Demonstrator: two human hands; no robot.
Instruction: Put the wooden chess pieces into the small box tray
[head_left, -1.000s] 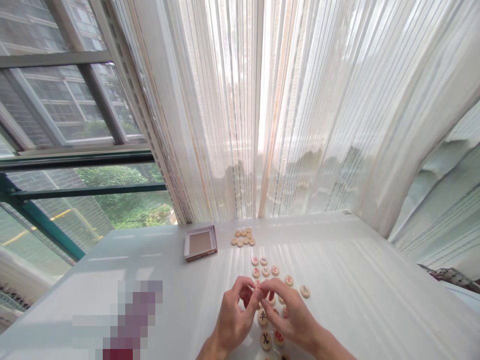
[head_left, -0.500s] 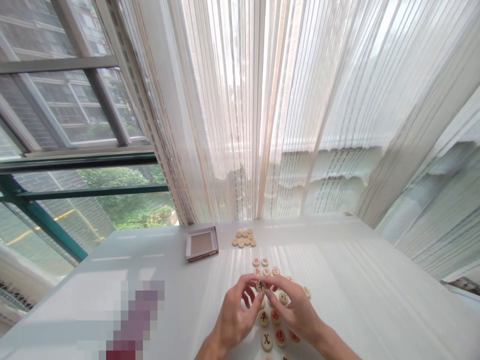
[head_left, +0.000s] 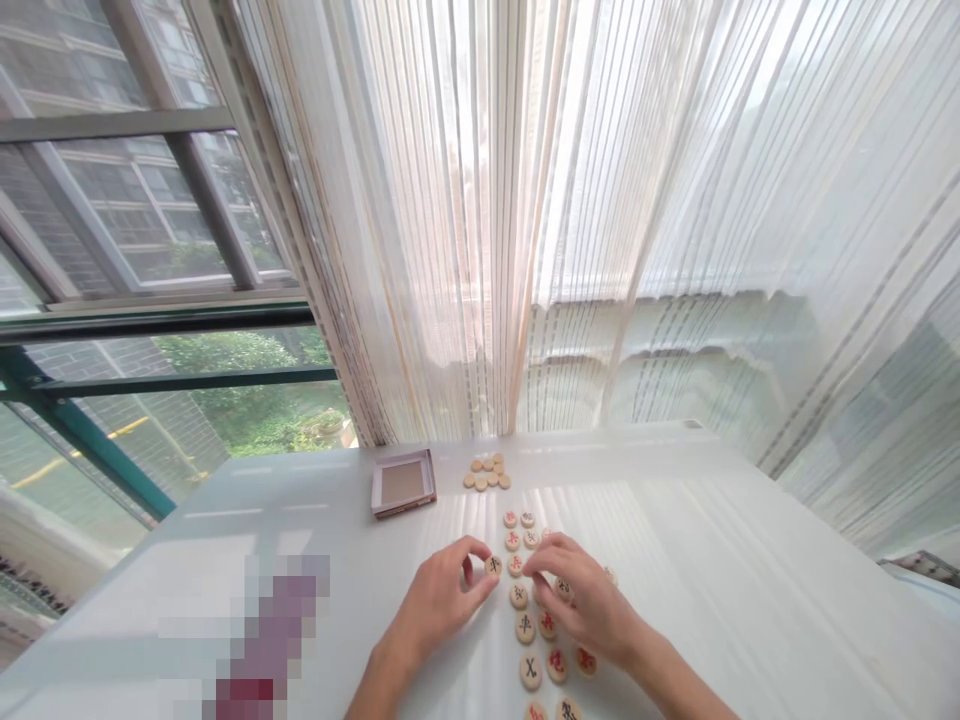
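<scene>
My left hand (head_left: 439, 595) pinches a round wooden Chinese chess piece (head_left: 493, 566) with a black character between thumb and fingertips, just left of the rows of pieces. My right hand (head_left: 596, 605) hovers over the rows, fingers bent and a little apart, with no piece seen in it; it covers several pieces. By its fingertips lies a red-marked piece (head_left: 515, 565). Below that are a black-marked piece (head_left: 526, 627) and another red-marked piece (head_left: 556, 664). The pieces lie face up in rough columns running toward me.
A shallow open box (head_left: 403, 482) stands at the table's far left edge. Beside it lies a group of plain-looking pieces (head_left: 487, 472). The white table (head_left: 697, 560) reaches the curtain (head_left: 465, 250) and window. A pixelated patch covers the table's left part.
Both hands were together on the black-marked piece above the rows. They have parted: the left has carried it left, and the right has let go and shifted slightly right.
</scene>
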